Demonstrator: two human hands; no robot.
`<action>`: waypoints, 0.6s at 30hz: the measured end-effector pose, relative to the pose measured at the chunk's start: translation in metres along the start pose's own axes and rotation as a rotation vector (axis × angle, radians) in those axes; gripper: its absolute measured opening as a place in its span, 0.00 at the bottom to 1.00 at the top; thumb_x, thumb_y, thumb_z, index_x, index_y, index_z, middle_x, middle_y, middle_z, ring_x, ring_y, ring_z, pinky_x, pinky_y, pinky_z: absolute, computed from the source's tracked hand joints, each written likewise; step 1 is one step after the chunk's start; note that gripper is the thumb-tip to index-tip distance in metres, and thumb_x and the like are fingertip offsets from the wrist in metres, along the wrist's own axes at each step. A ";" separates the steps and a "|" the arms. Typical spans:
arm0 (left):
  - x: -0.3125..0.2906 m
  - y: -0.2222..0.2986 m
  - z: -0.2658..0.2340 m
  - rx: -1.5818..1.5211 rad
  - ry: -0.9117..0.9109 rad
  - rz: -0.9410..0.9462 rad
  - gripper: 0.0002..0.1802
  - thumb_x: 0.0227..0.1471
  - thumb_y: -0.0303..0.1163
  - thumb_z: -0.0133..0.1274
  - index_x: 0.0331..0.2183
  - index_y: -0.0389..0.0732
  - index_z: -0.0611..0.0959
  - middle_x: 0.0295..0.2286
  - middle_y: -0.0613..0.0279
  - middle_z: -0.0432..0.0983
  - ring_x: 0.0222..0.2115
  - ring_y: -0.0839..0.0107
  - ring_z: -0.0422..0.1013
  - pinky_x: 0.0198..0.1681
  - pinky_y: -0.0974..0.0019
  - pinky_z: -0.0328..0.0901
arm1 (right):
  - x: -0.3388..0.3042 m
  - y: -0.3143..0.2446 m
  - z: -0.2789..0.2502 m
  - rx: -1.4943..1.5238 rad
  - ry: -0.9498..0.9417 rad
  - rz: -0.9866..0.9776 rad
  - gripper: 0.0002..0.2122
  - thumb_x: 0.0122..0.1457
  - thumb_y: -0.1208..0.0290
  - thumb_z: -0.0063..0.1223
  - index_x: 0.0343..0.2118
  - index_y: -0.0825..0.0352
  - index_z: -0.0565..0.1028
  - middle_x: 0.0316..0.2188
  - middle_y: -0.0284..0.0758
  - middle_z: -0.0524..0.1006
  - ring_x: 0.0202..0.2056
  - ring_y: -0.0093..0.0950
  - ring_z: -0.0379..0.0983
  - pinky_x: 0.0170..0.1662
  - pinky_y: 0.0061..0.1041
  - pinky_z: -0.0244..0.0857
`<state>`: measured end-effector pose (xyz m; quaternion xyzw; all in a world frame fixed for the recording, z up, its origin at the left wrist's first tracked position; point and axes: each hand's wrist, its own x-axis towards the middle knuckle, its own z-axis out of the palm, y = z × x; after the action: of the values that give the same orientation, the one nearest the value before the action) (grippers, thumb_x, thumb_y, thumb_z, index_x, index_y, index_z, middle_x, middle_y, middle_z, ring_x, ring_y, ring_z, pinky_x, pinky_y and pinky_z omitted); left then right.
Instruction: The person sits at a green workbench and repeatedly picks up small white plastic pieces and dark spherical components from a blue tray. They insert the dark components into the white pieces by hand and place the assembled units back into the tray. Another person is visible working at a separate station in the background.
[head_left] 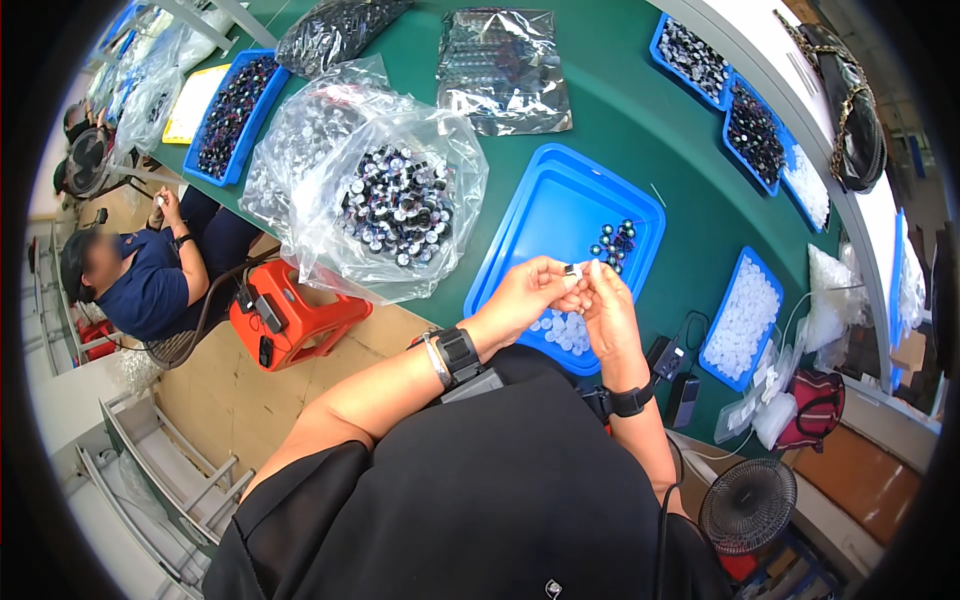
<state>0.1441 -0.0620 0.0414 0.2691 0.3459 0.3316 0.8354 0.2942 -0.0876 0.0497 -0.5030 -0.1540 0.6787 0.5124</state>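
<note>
Head view: 2 hands up close over blue tray (555,195). Left hand (522,300) nearly closed, thumb and fingers pinching small black-and-white part (572,271). Right hand (610,315) half curled, fingertips right beside the part (can't tell if it grips anything). Part is above tray's near half, between dark round-topped pieces (613,243) and white caps (566,333). Clear bag (455,150) of similar parts left of tray.
</note>
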 end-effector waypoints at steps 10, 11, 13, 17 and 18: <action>-0.002 0.008 0.002 0.097 0.029 -0.050 0.12 0.58 0.31 0.49 0.40 0.34 0.74 0.32 0.59 0.76 0.33 0.74 0.74 0.40 0.70 0.70 | -0.004 -0.001 0.002 -0.219 0.038 -0.164 0.07 0.59 0.68 0.54 0.33 0.66 0.75 0.32 0.28 0.75 0.32 0.17 0.68 0.36 0.19 0.62; -0.002 0.009 0.004 0.162 0.025 -0.009 0.11 0.58 0.31 0.49 0.40 0.33 0.74 0.32 0.59 0.76 0.33 0.74 0.74 0.39 0.70 0.70 | -0.002 0.000 -0.001 -0.195 0.023 -0.157 0.06 0.58 0.69 0.55 0.33 0.66 0.75 0.31 0.28 0.75 0.31 0.17 0.68 0.35 0.18 0.62; -0.002 0.005 0.003 0.275 0.022 0.044 0.10 0.58 0.29 0.48 0.39 0.32 0.73 0.32 0.58 0.76 0.32 0.73 0.74 0.38 0.70 0.70 | -0.001 0.000 -0.005 -0.147 0.006 -0.129 0.05 0.57 0.70 0.56 0.31 0.66 0.75 0.30 0.28 0.75 0.30 0.16 0.67 0.34 0.18 0.62; -0.005 0.008 0.006 0.488 0.051 0.066 0.09 0.58 0.28 0.47 0.37 0.32 0.71 0.31 0.57 0.76 0.30 0.73 0.75 0.35 0.71 0.71 | 0.000 0.005 -0.005 -0.137 0.031 -0.111 0.05 0.57 0.69 0.56 0.29 0.65 0.74 0.29 0.28 0.74 0.28 0.16 0.67 0.32 0.17 0.62; -0.005 0.007 0.006 0.505 0.056 0.082 0.09 0.58 0.28 0.47 0.37 0.32 0.71 0.31 0.57 0.76 0.30 0.73 0.75 0.35 0.71 0.71 | 0.000 0.007 -0.003 -0.158 0.045 -0.121 0.06 0.57 0.69 0.56 0.29 0.65 0.74 0.29 0.28 0.74 0.28 0.16 0.67 0.32 0.17 0.62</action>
<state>0.1433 -0.0623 0.0514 0.4739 0.4295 0.2756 0.7176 0.2932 -0.0918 0.0437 -0.5466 -0.2258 0.6208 0.5146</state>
